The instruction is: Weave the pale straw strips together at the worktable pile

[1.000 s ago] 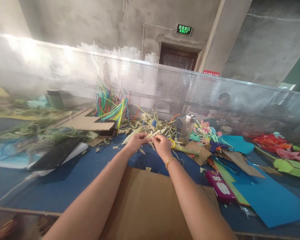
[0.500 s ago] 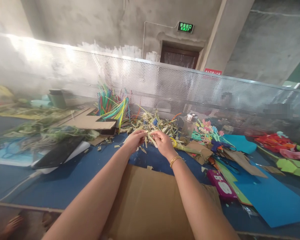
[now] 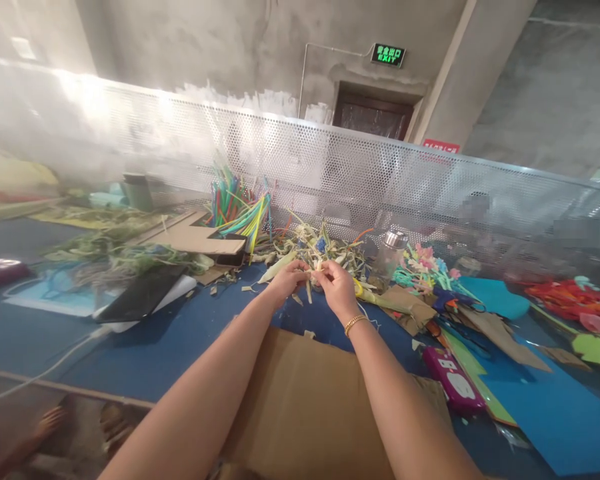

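My left hand (image 3: 289,281) and my right hand (image 3: 337,288) meet over the blue tabletop, fingertips pinched close together. Between them is a pale strip of corn husk (image 3: 309,292), its end hanging below the fingers. Both hands are closed on it, though the fingers partly cover it. Just behind lies a heap of dried corn husks (image 3: 303,235) with a bit of blue in it. Below my forearms a sheet of cardboard (image 3: 300,400) lies at the table's near edge.
Colourful pipe cleaners (image 3: 240,207) stand behind cardboard pieces (image 3: 195,239) at back left. A glass jar (image 3: 391,253) and paper flowers (image 3: 425,267) stand right of the husks. Nearer are a purple case (image 3: 454,381) and blue sheets (image 3: 555,400). A perforated metal screen (image 3: 290,157) closes the back.
The view has turned slightly left, so everything appears further right. My hands have come a little closer together around the husk strip.
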`<state>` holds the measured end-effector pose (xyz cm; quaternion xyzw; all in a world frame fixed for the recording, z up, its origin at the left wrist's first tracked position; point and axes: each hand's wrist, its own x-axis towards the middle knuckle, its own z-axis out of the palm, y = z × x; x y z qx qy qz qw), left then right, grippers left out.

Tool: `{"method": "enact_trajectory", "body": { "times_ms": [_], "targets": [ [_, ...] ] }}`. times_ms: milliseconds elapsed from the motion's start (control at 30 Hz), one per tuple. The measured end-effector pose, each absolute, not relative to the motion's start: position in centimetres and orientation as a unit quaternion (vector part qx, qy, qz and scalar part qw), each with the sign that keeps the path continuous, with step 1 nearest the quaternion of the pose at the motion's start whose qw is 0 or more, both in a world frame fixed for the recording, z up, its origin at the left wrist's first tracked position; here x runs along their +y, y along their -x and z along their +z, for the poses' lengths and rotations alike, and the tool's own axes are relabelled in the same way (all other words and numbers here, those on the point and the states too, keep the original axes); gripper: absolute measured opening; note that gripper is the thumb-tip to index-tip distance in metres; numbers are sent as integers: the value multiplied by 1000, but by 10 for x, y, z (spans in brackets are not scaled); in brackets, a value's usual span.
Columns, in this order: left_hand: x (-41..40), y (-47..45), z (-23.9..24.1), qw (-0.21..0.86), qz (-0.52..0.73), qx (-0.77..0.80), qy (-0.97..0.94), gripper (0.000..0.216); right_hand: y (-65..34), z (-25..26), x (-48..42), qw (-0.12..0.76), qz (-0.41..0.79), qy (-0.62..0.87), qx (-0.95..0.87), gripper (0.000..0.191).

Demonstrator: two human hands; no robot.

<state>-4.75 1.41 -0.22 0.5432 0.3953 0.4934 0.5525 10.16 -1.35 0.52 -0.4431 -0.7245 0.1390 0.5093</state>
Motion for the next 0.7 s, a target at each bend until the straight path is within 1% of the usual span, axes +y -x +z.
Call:
{"method": "enact_trajectory", "body": {
  "times_ms": [67,233,367,500,600,700],
  "targets": [
    [13,46,-2,545,500,397,-543,20,-102,4,-12,491,138,467,-722,23],
    [12,40,-6,520,510,415,-545,20,-100,1,-10,437,11,496,-750,32],
    [12,35,-8,508,525,424,-536,23,-97,1,-10,442,-1,518,-732,22],
    [11,31,-9,498,511,442,-544,21,-97,2,-12,434,-42,552,-711,19],
    [12,30,-10,459,504,460,-569,19,-95,2,-13,419,-63,556,-715,20],
    [14,30,-12,405,502,480,-594,18,-93,-1,-10,426,-52,560,-709,19]
  ]
}}
